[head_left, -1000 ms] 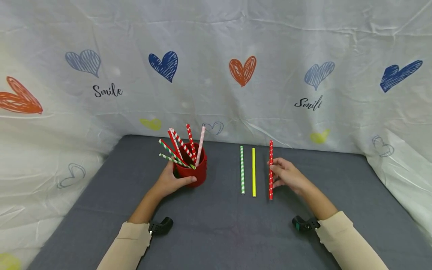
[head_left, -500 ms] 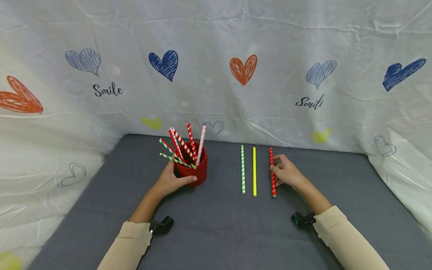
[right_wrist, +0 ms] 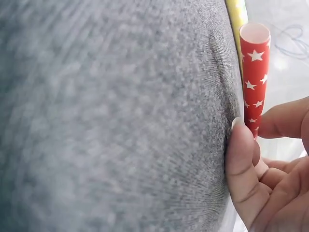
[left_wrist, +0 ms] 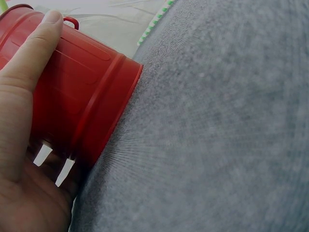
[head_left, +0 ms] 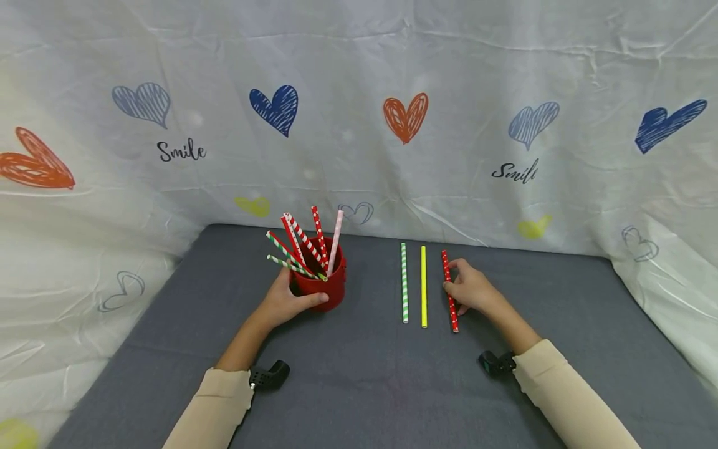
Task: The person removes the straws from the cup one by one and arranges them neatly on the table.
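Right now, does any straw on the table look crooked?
Yes. The red star straw, pinched by the right hand, leans a little, its far end tipped toward the yellow straw. The yellow straw and the green striped straw lie straight, side by side. Nothing looks spilled or broken.

Three straws are laid flat: green (head_left: pixel 404 284), yellow (head_left: pixel 423 287), red (head_left: pixel 450 293). One cup (head_left: pixel 328 288) is seen. About seven straws (head_left: pixel 305 246) are counted inside.
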`<state>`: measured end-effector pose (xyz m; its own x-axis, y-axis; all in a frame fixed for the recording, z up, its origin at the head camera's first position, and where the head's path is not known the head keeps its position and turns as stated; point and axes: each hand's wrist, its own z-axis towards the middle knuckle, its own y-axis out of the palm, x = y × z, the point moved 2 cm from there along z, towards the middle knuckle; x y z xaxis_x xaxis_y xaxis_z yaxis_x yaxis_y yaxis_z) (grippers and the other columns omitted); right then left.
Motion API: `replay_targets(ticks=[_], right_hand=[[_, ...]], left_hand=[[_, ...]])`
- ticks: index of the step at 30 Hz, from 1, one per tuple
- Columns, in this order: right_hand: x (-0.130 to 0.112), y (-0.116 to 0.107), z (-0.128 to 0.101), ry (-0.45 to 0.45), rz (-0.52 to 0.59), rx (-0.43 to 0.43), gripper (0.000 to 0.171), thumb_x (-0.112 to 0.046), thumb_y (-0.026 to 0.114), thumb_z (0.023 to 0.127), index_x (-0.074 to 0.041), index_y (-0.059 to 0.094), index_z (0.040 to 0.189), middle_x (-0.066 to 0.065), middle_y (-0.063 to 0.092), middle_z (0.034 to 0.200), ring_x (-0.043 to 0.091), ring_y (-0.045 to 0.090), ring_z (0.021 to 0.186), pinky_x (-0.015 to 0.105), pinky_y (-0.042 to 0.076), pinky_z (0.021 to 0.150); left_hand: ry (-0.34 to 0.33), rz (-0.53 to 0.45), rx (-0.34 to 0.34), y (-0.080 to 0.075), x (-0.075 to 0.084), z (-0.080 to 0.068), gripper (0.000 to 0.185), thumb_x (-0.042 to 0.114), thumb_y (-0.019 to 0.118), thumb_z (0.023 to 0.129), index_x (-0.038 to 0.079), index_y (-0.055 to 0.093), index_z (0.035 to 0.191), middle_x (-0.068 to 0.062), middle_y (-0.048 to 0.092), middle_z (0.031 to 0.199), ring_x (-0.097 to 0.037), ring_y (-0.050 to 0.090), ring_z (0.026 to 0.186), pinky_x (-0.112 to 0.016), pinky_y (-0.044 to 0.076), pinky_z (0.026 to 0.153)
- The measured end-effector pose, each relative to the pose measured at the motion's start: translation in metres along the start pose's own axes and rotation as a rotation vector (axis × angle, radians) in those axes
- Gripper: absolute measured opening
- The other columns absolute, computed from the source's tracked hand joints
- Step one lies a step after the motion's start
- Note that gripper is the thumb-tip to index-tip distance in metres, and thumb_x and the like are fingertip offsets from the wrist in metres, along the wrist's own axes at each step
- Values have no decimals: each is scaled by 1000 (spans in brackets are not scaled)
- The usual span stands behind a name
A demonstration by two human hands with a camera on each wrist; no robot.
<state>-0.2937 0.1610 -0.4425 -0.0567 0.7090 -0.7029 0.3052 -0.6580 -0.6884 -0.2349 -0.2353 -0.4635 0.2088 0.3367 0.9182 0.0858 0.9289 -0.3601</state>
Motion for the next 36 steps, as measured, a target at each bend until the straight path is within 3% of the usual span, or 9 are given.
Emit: replay_targets(ticks=[6, 12, 24, 32, 36], right_hand=[[0, 1, 2, 18, -2, 2, 53, -8, 59, 97, 8, 34, 141, 14, 56, 77, 18, 58, 43, 36, 53, 43], [0, 1, 2, 31, 2, 10, 55, -10, 59, 98, 8, 32, 143, 14, 57, 79, 18, 57, 42, 35, 52, 43], [0, -2, -4, 55, 115, -26, 60, -12, 57, 101, 8, 24, 147, 11, 52, 73, 17, 52, 44, 36, 54, 48], [0, -3, -8, 55, 100, -23, 61, -14, 57, 100, 7, 25, 147, 12, 53, 74, 20, 56, 46, 38, 55, 50], [-1, -3, -12, 23, 51, -8, 61, -16, 58, 100, 8, 27, 147, 12, 56, 75, 23, 58, 47, 39, 55, 51]], left_hand=[[7, -4, 3, -1, 0, -2, 88, 18, 85, 81, 14, 30, 151, -7, 47, 144, -26, 45, 129, -51, 44, 101], [21, -12, 6, -1, 1, -2, 89, 22, 86, 80, 14, 32, 150, -6, 47, 143, -25, 45, 129, -52, 42, 102], [-2, -26, -4, 0, 3, -1, 91, 11, 83, 81, 12, 27, 153, -12, 44, 147, -31, 44, 131, -54, 43, 101], [19, -31, -21, -2, 39, -11, 86, 9, 81, 82, 2, 28, 150, -18, 45, 144, -33, 46, 128, -51, 45, 99], [11, -38, -19, -2, 39, -13, 86, 10, 81, 82, 3, 29, 150, -18, 45, 143, -34, 46, 128, -52, 47, 97]])
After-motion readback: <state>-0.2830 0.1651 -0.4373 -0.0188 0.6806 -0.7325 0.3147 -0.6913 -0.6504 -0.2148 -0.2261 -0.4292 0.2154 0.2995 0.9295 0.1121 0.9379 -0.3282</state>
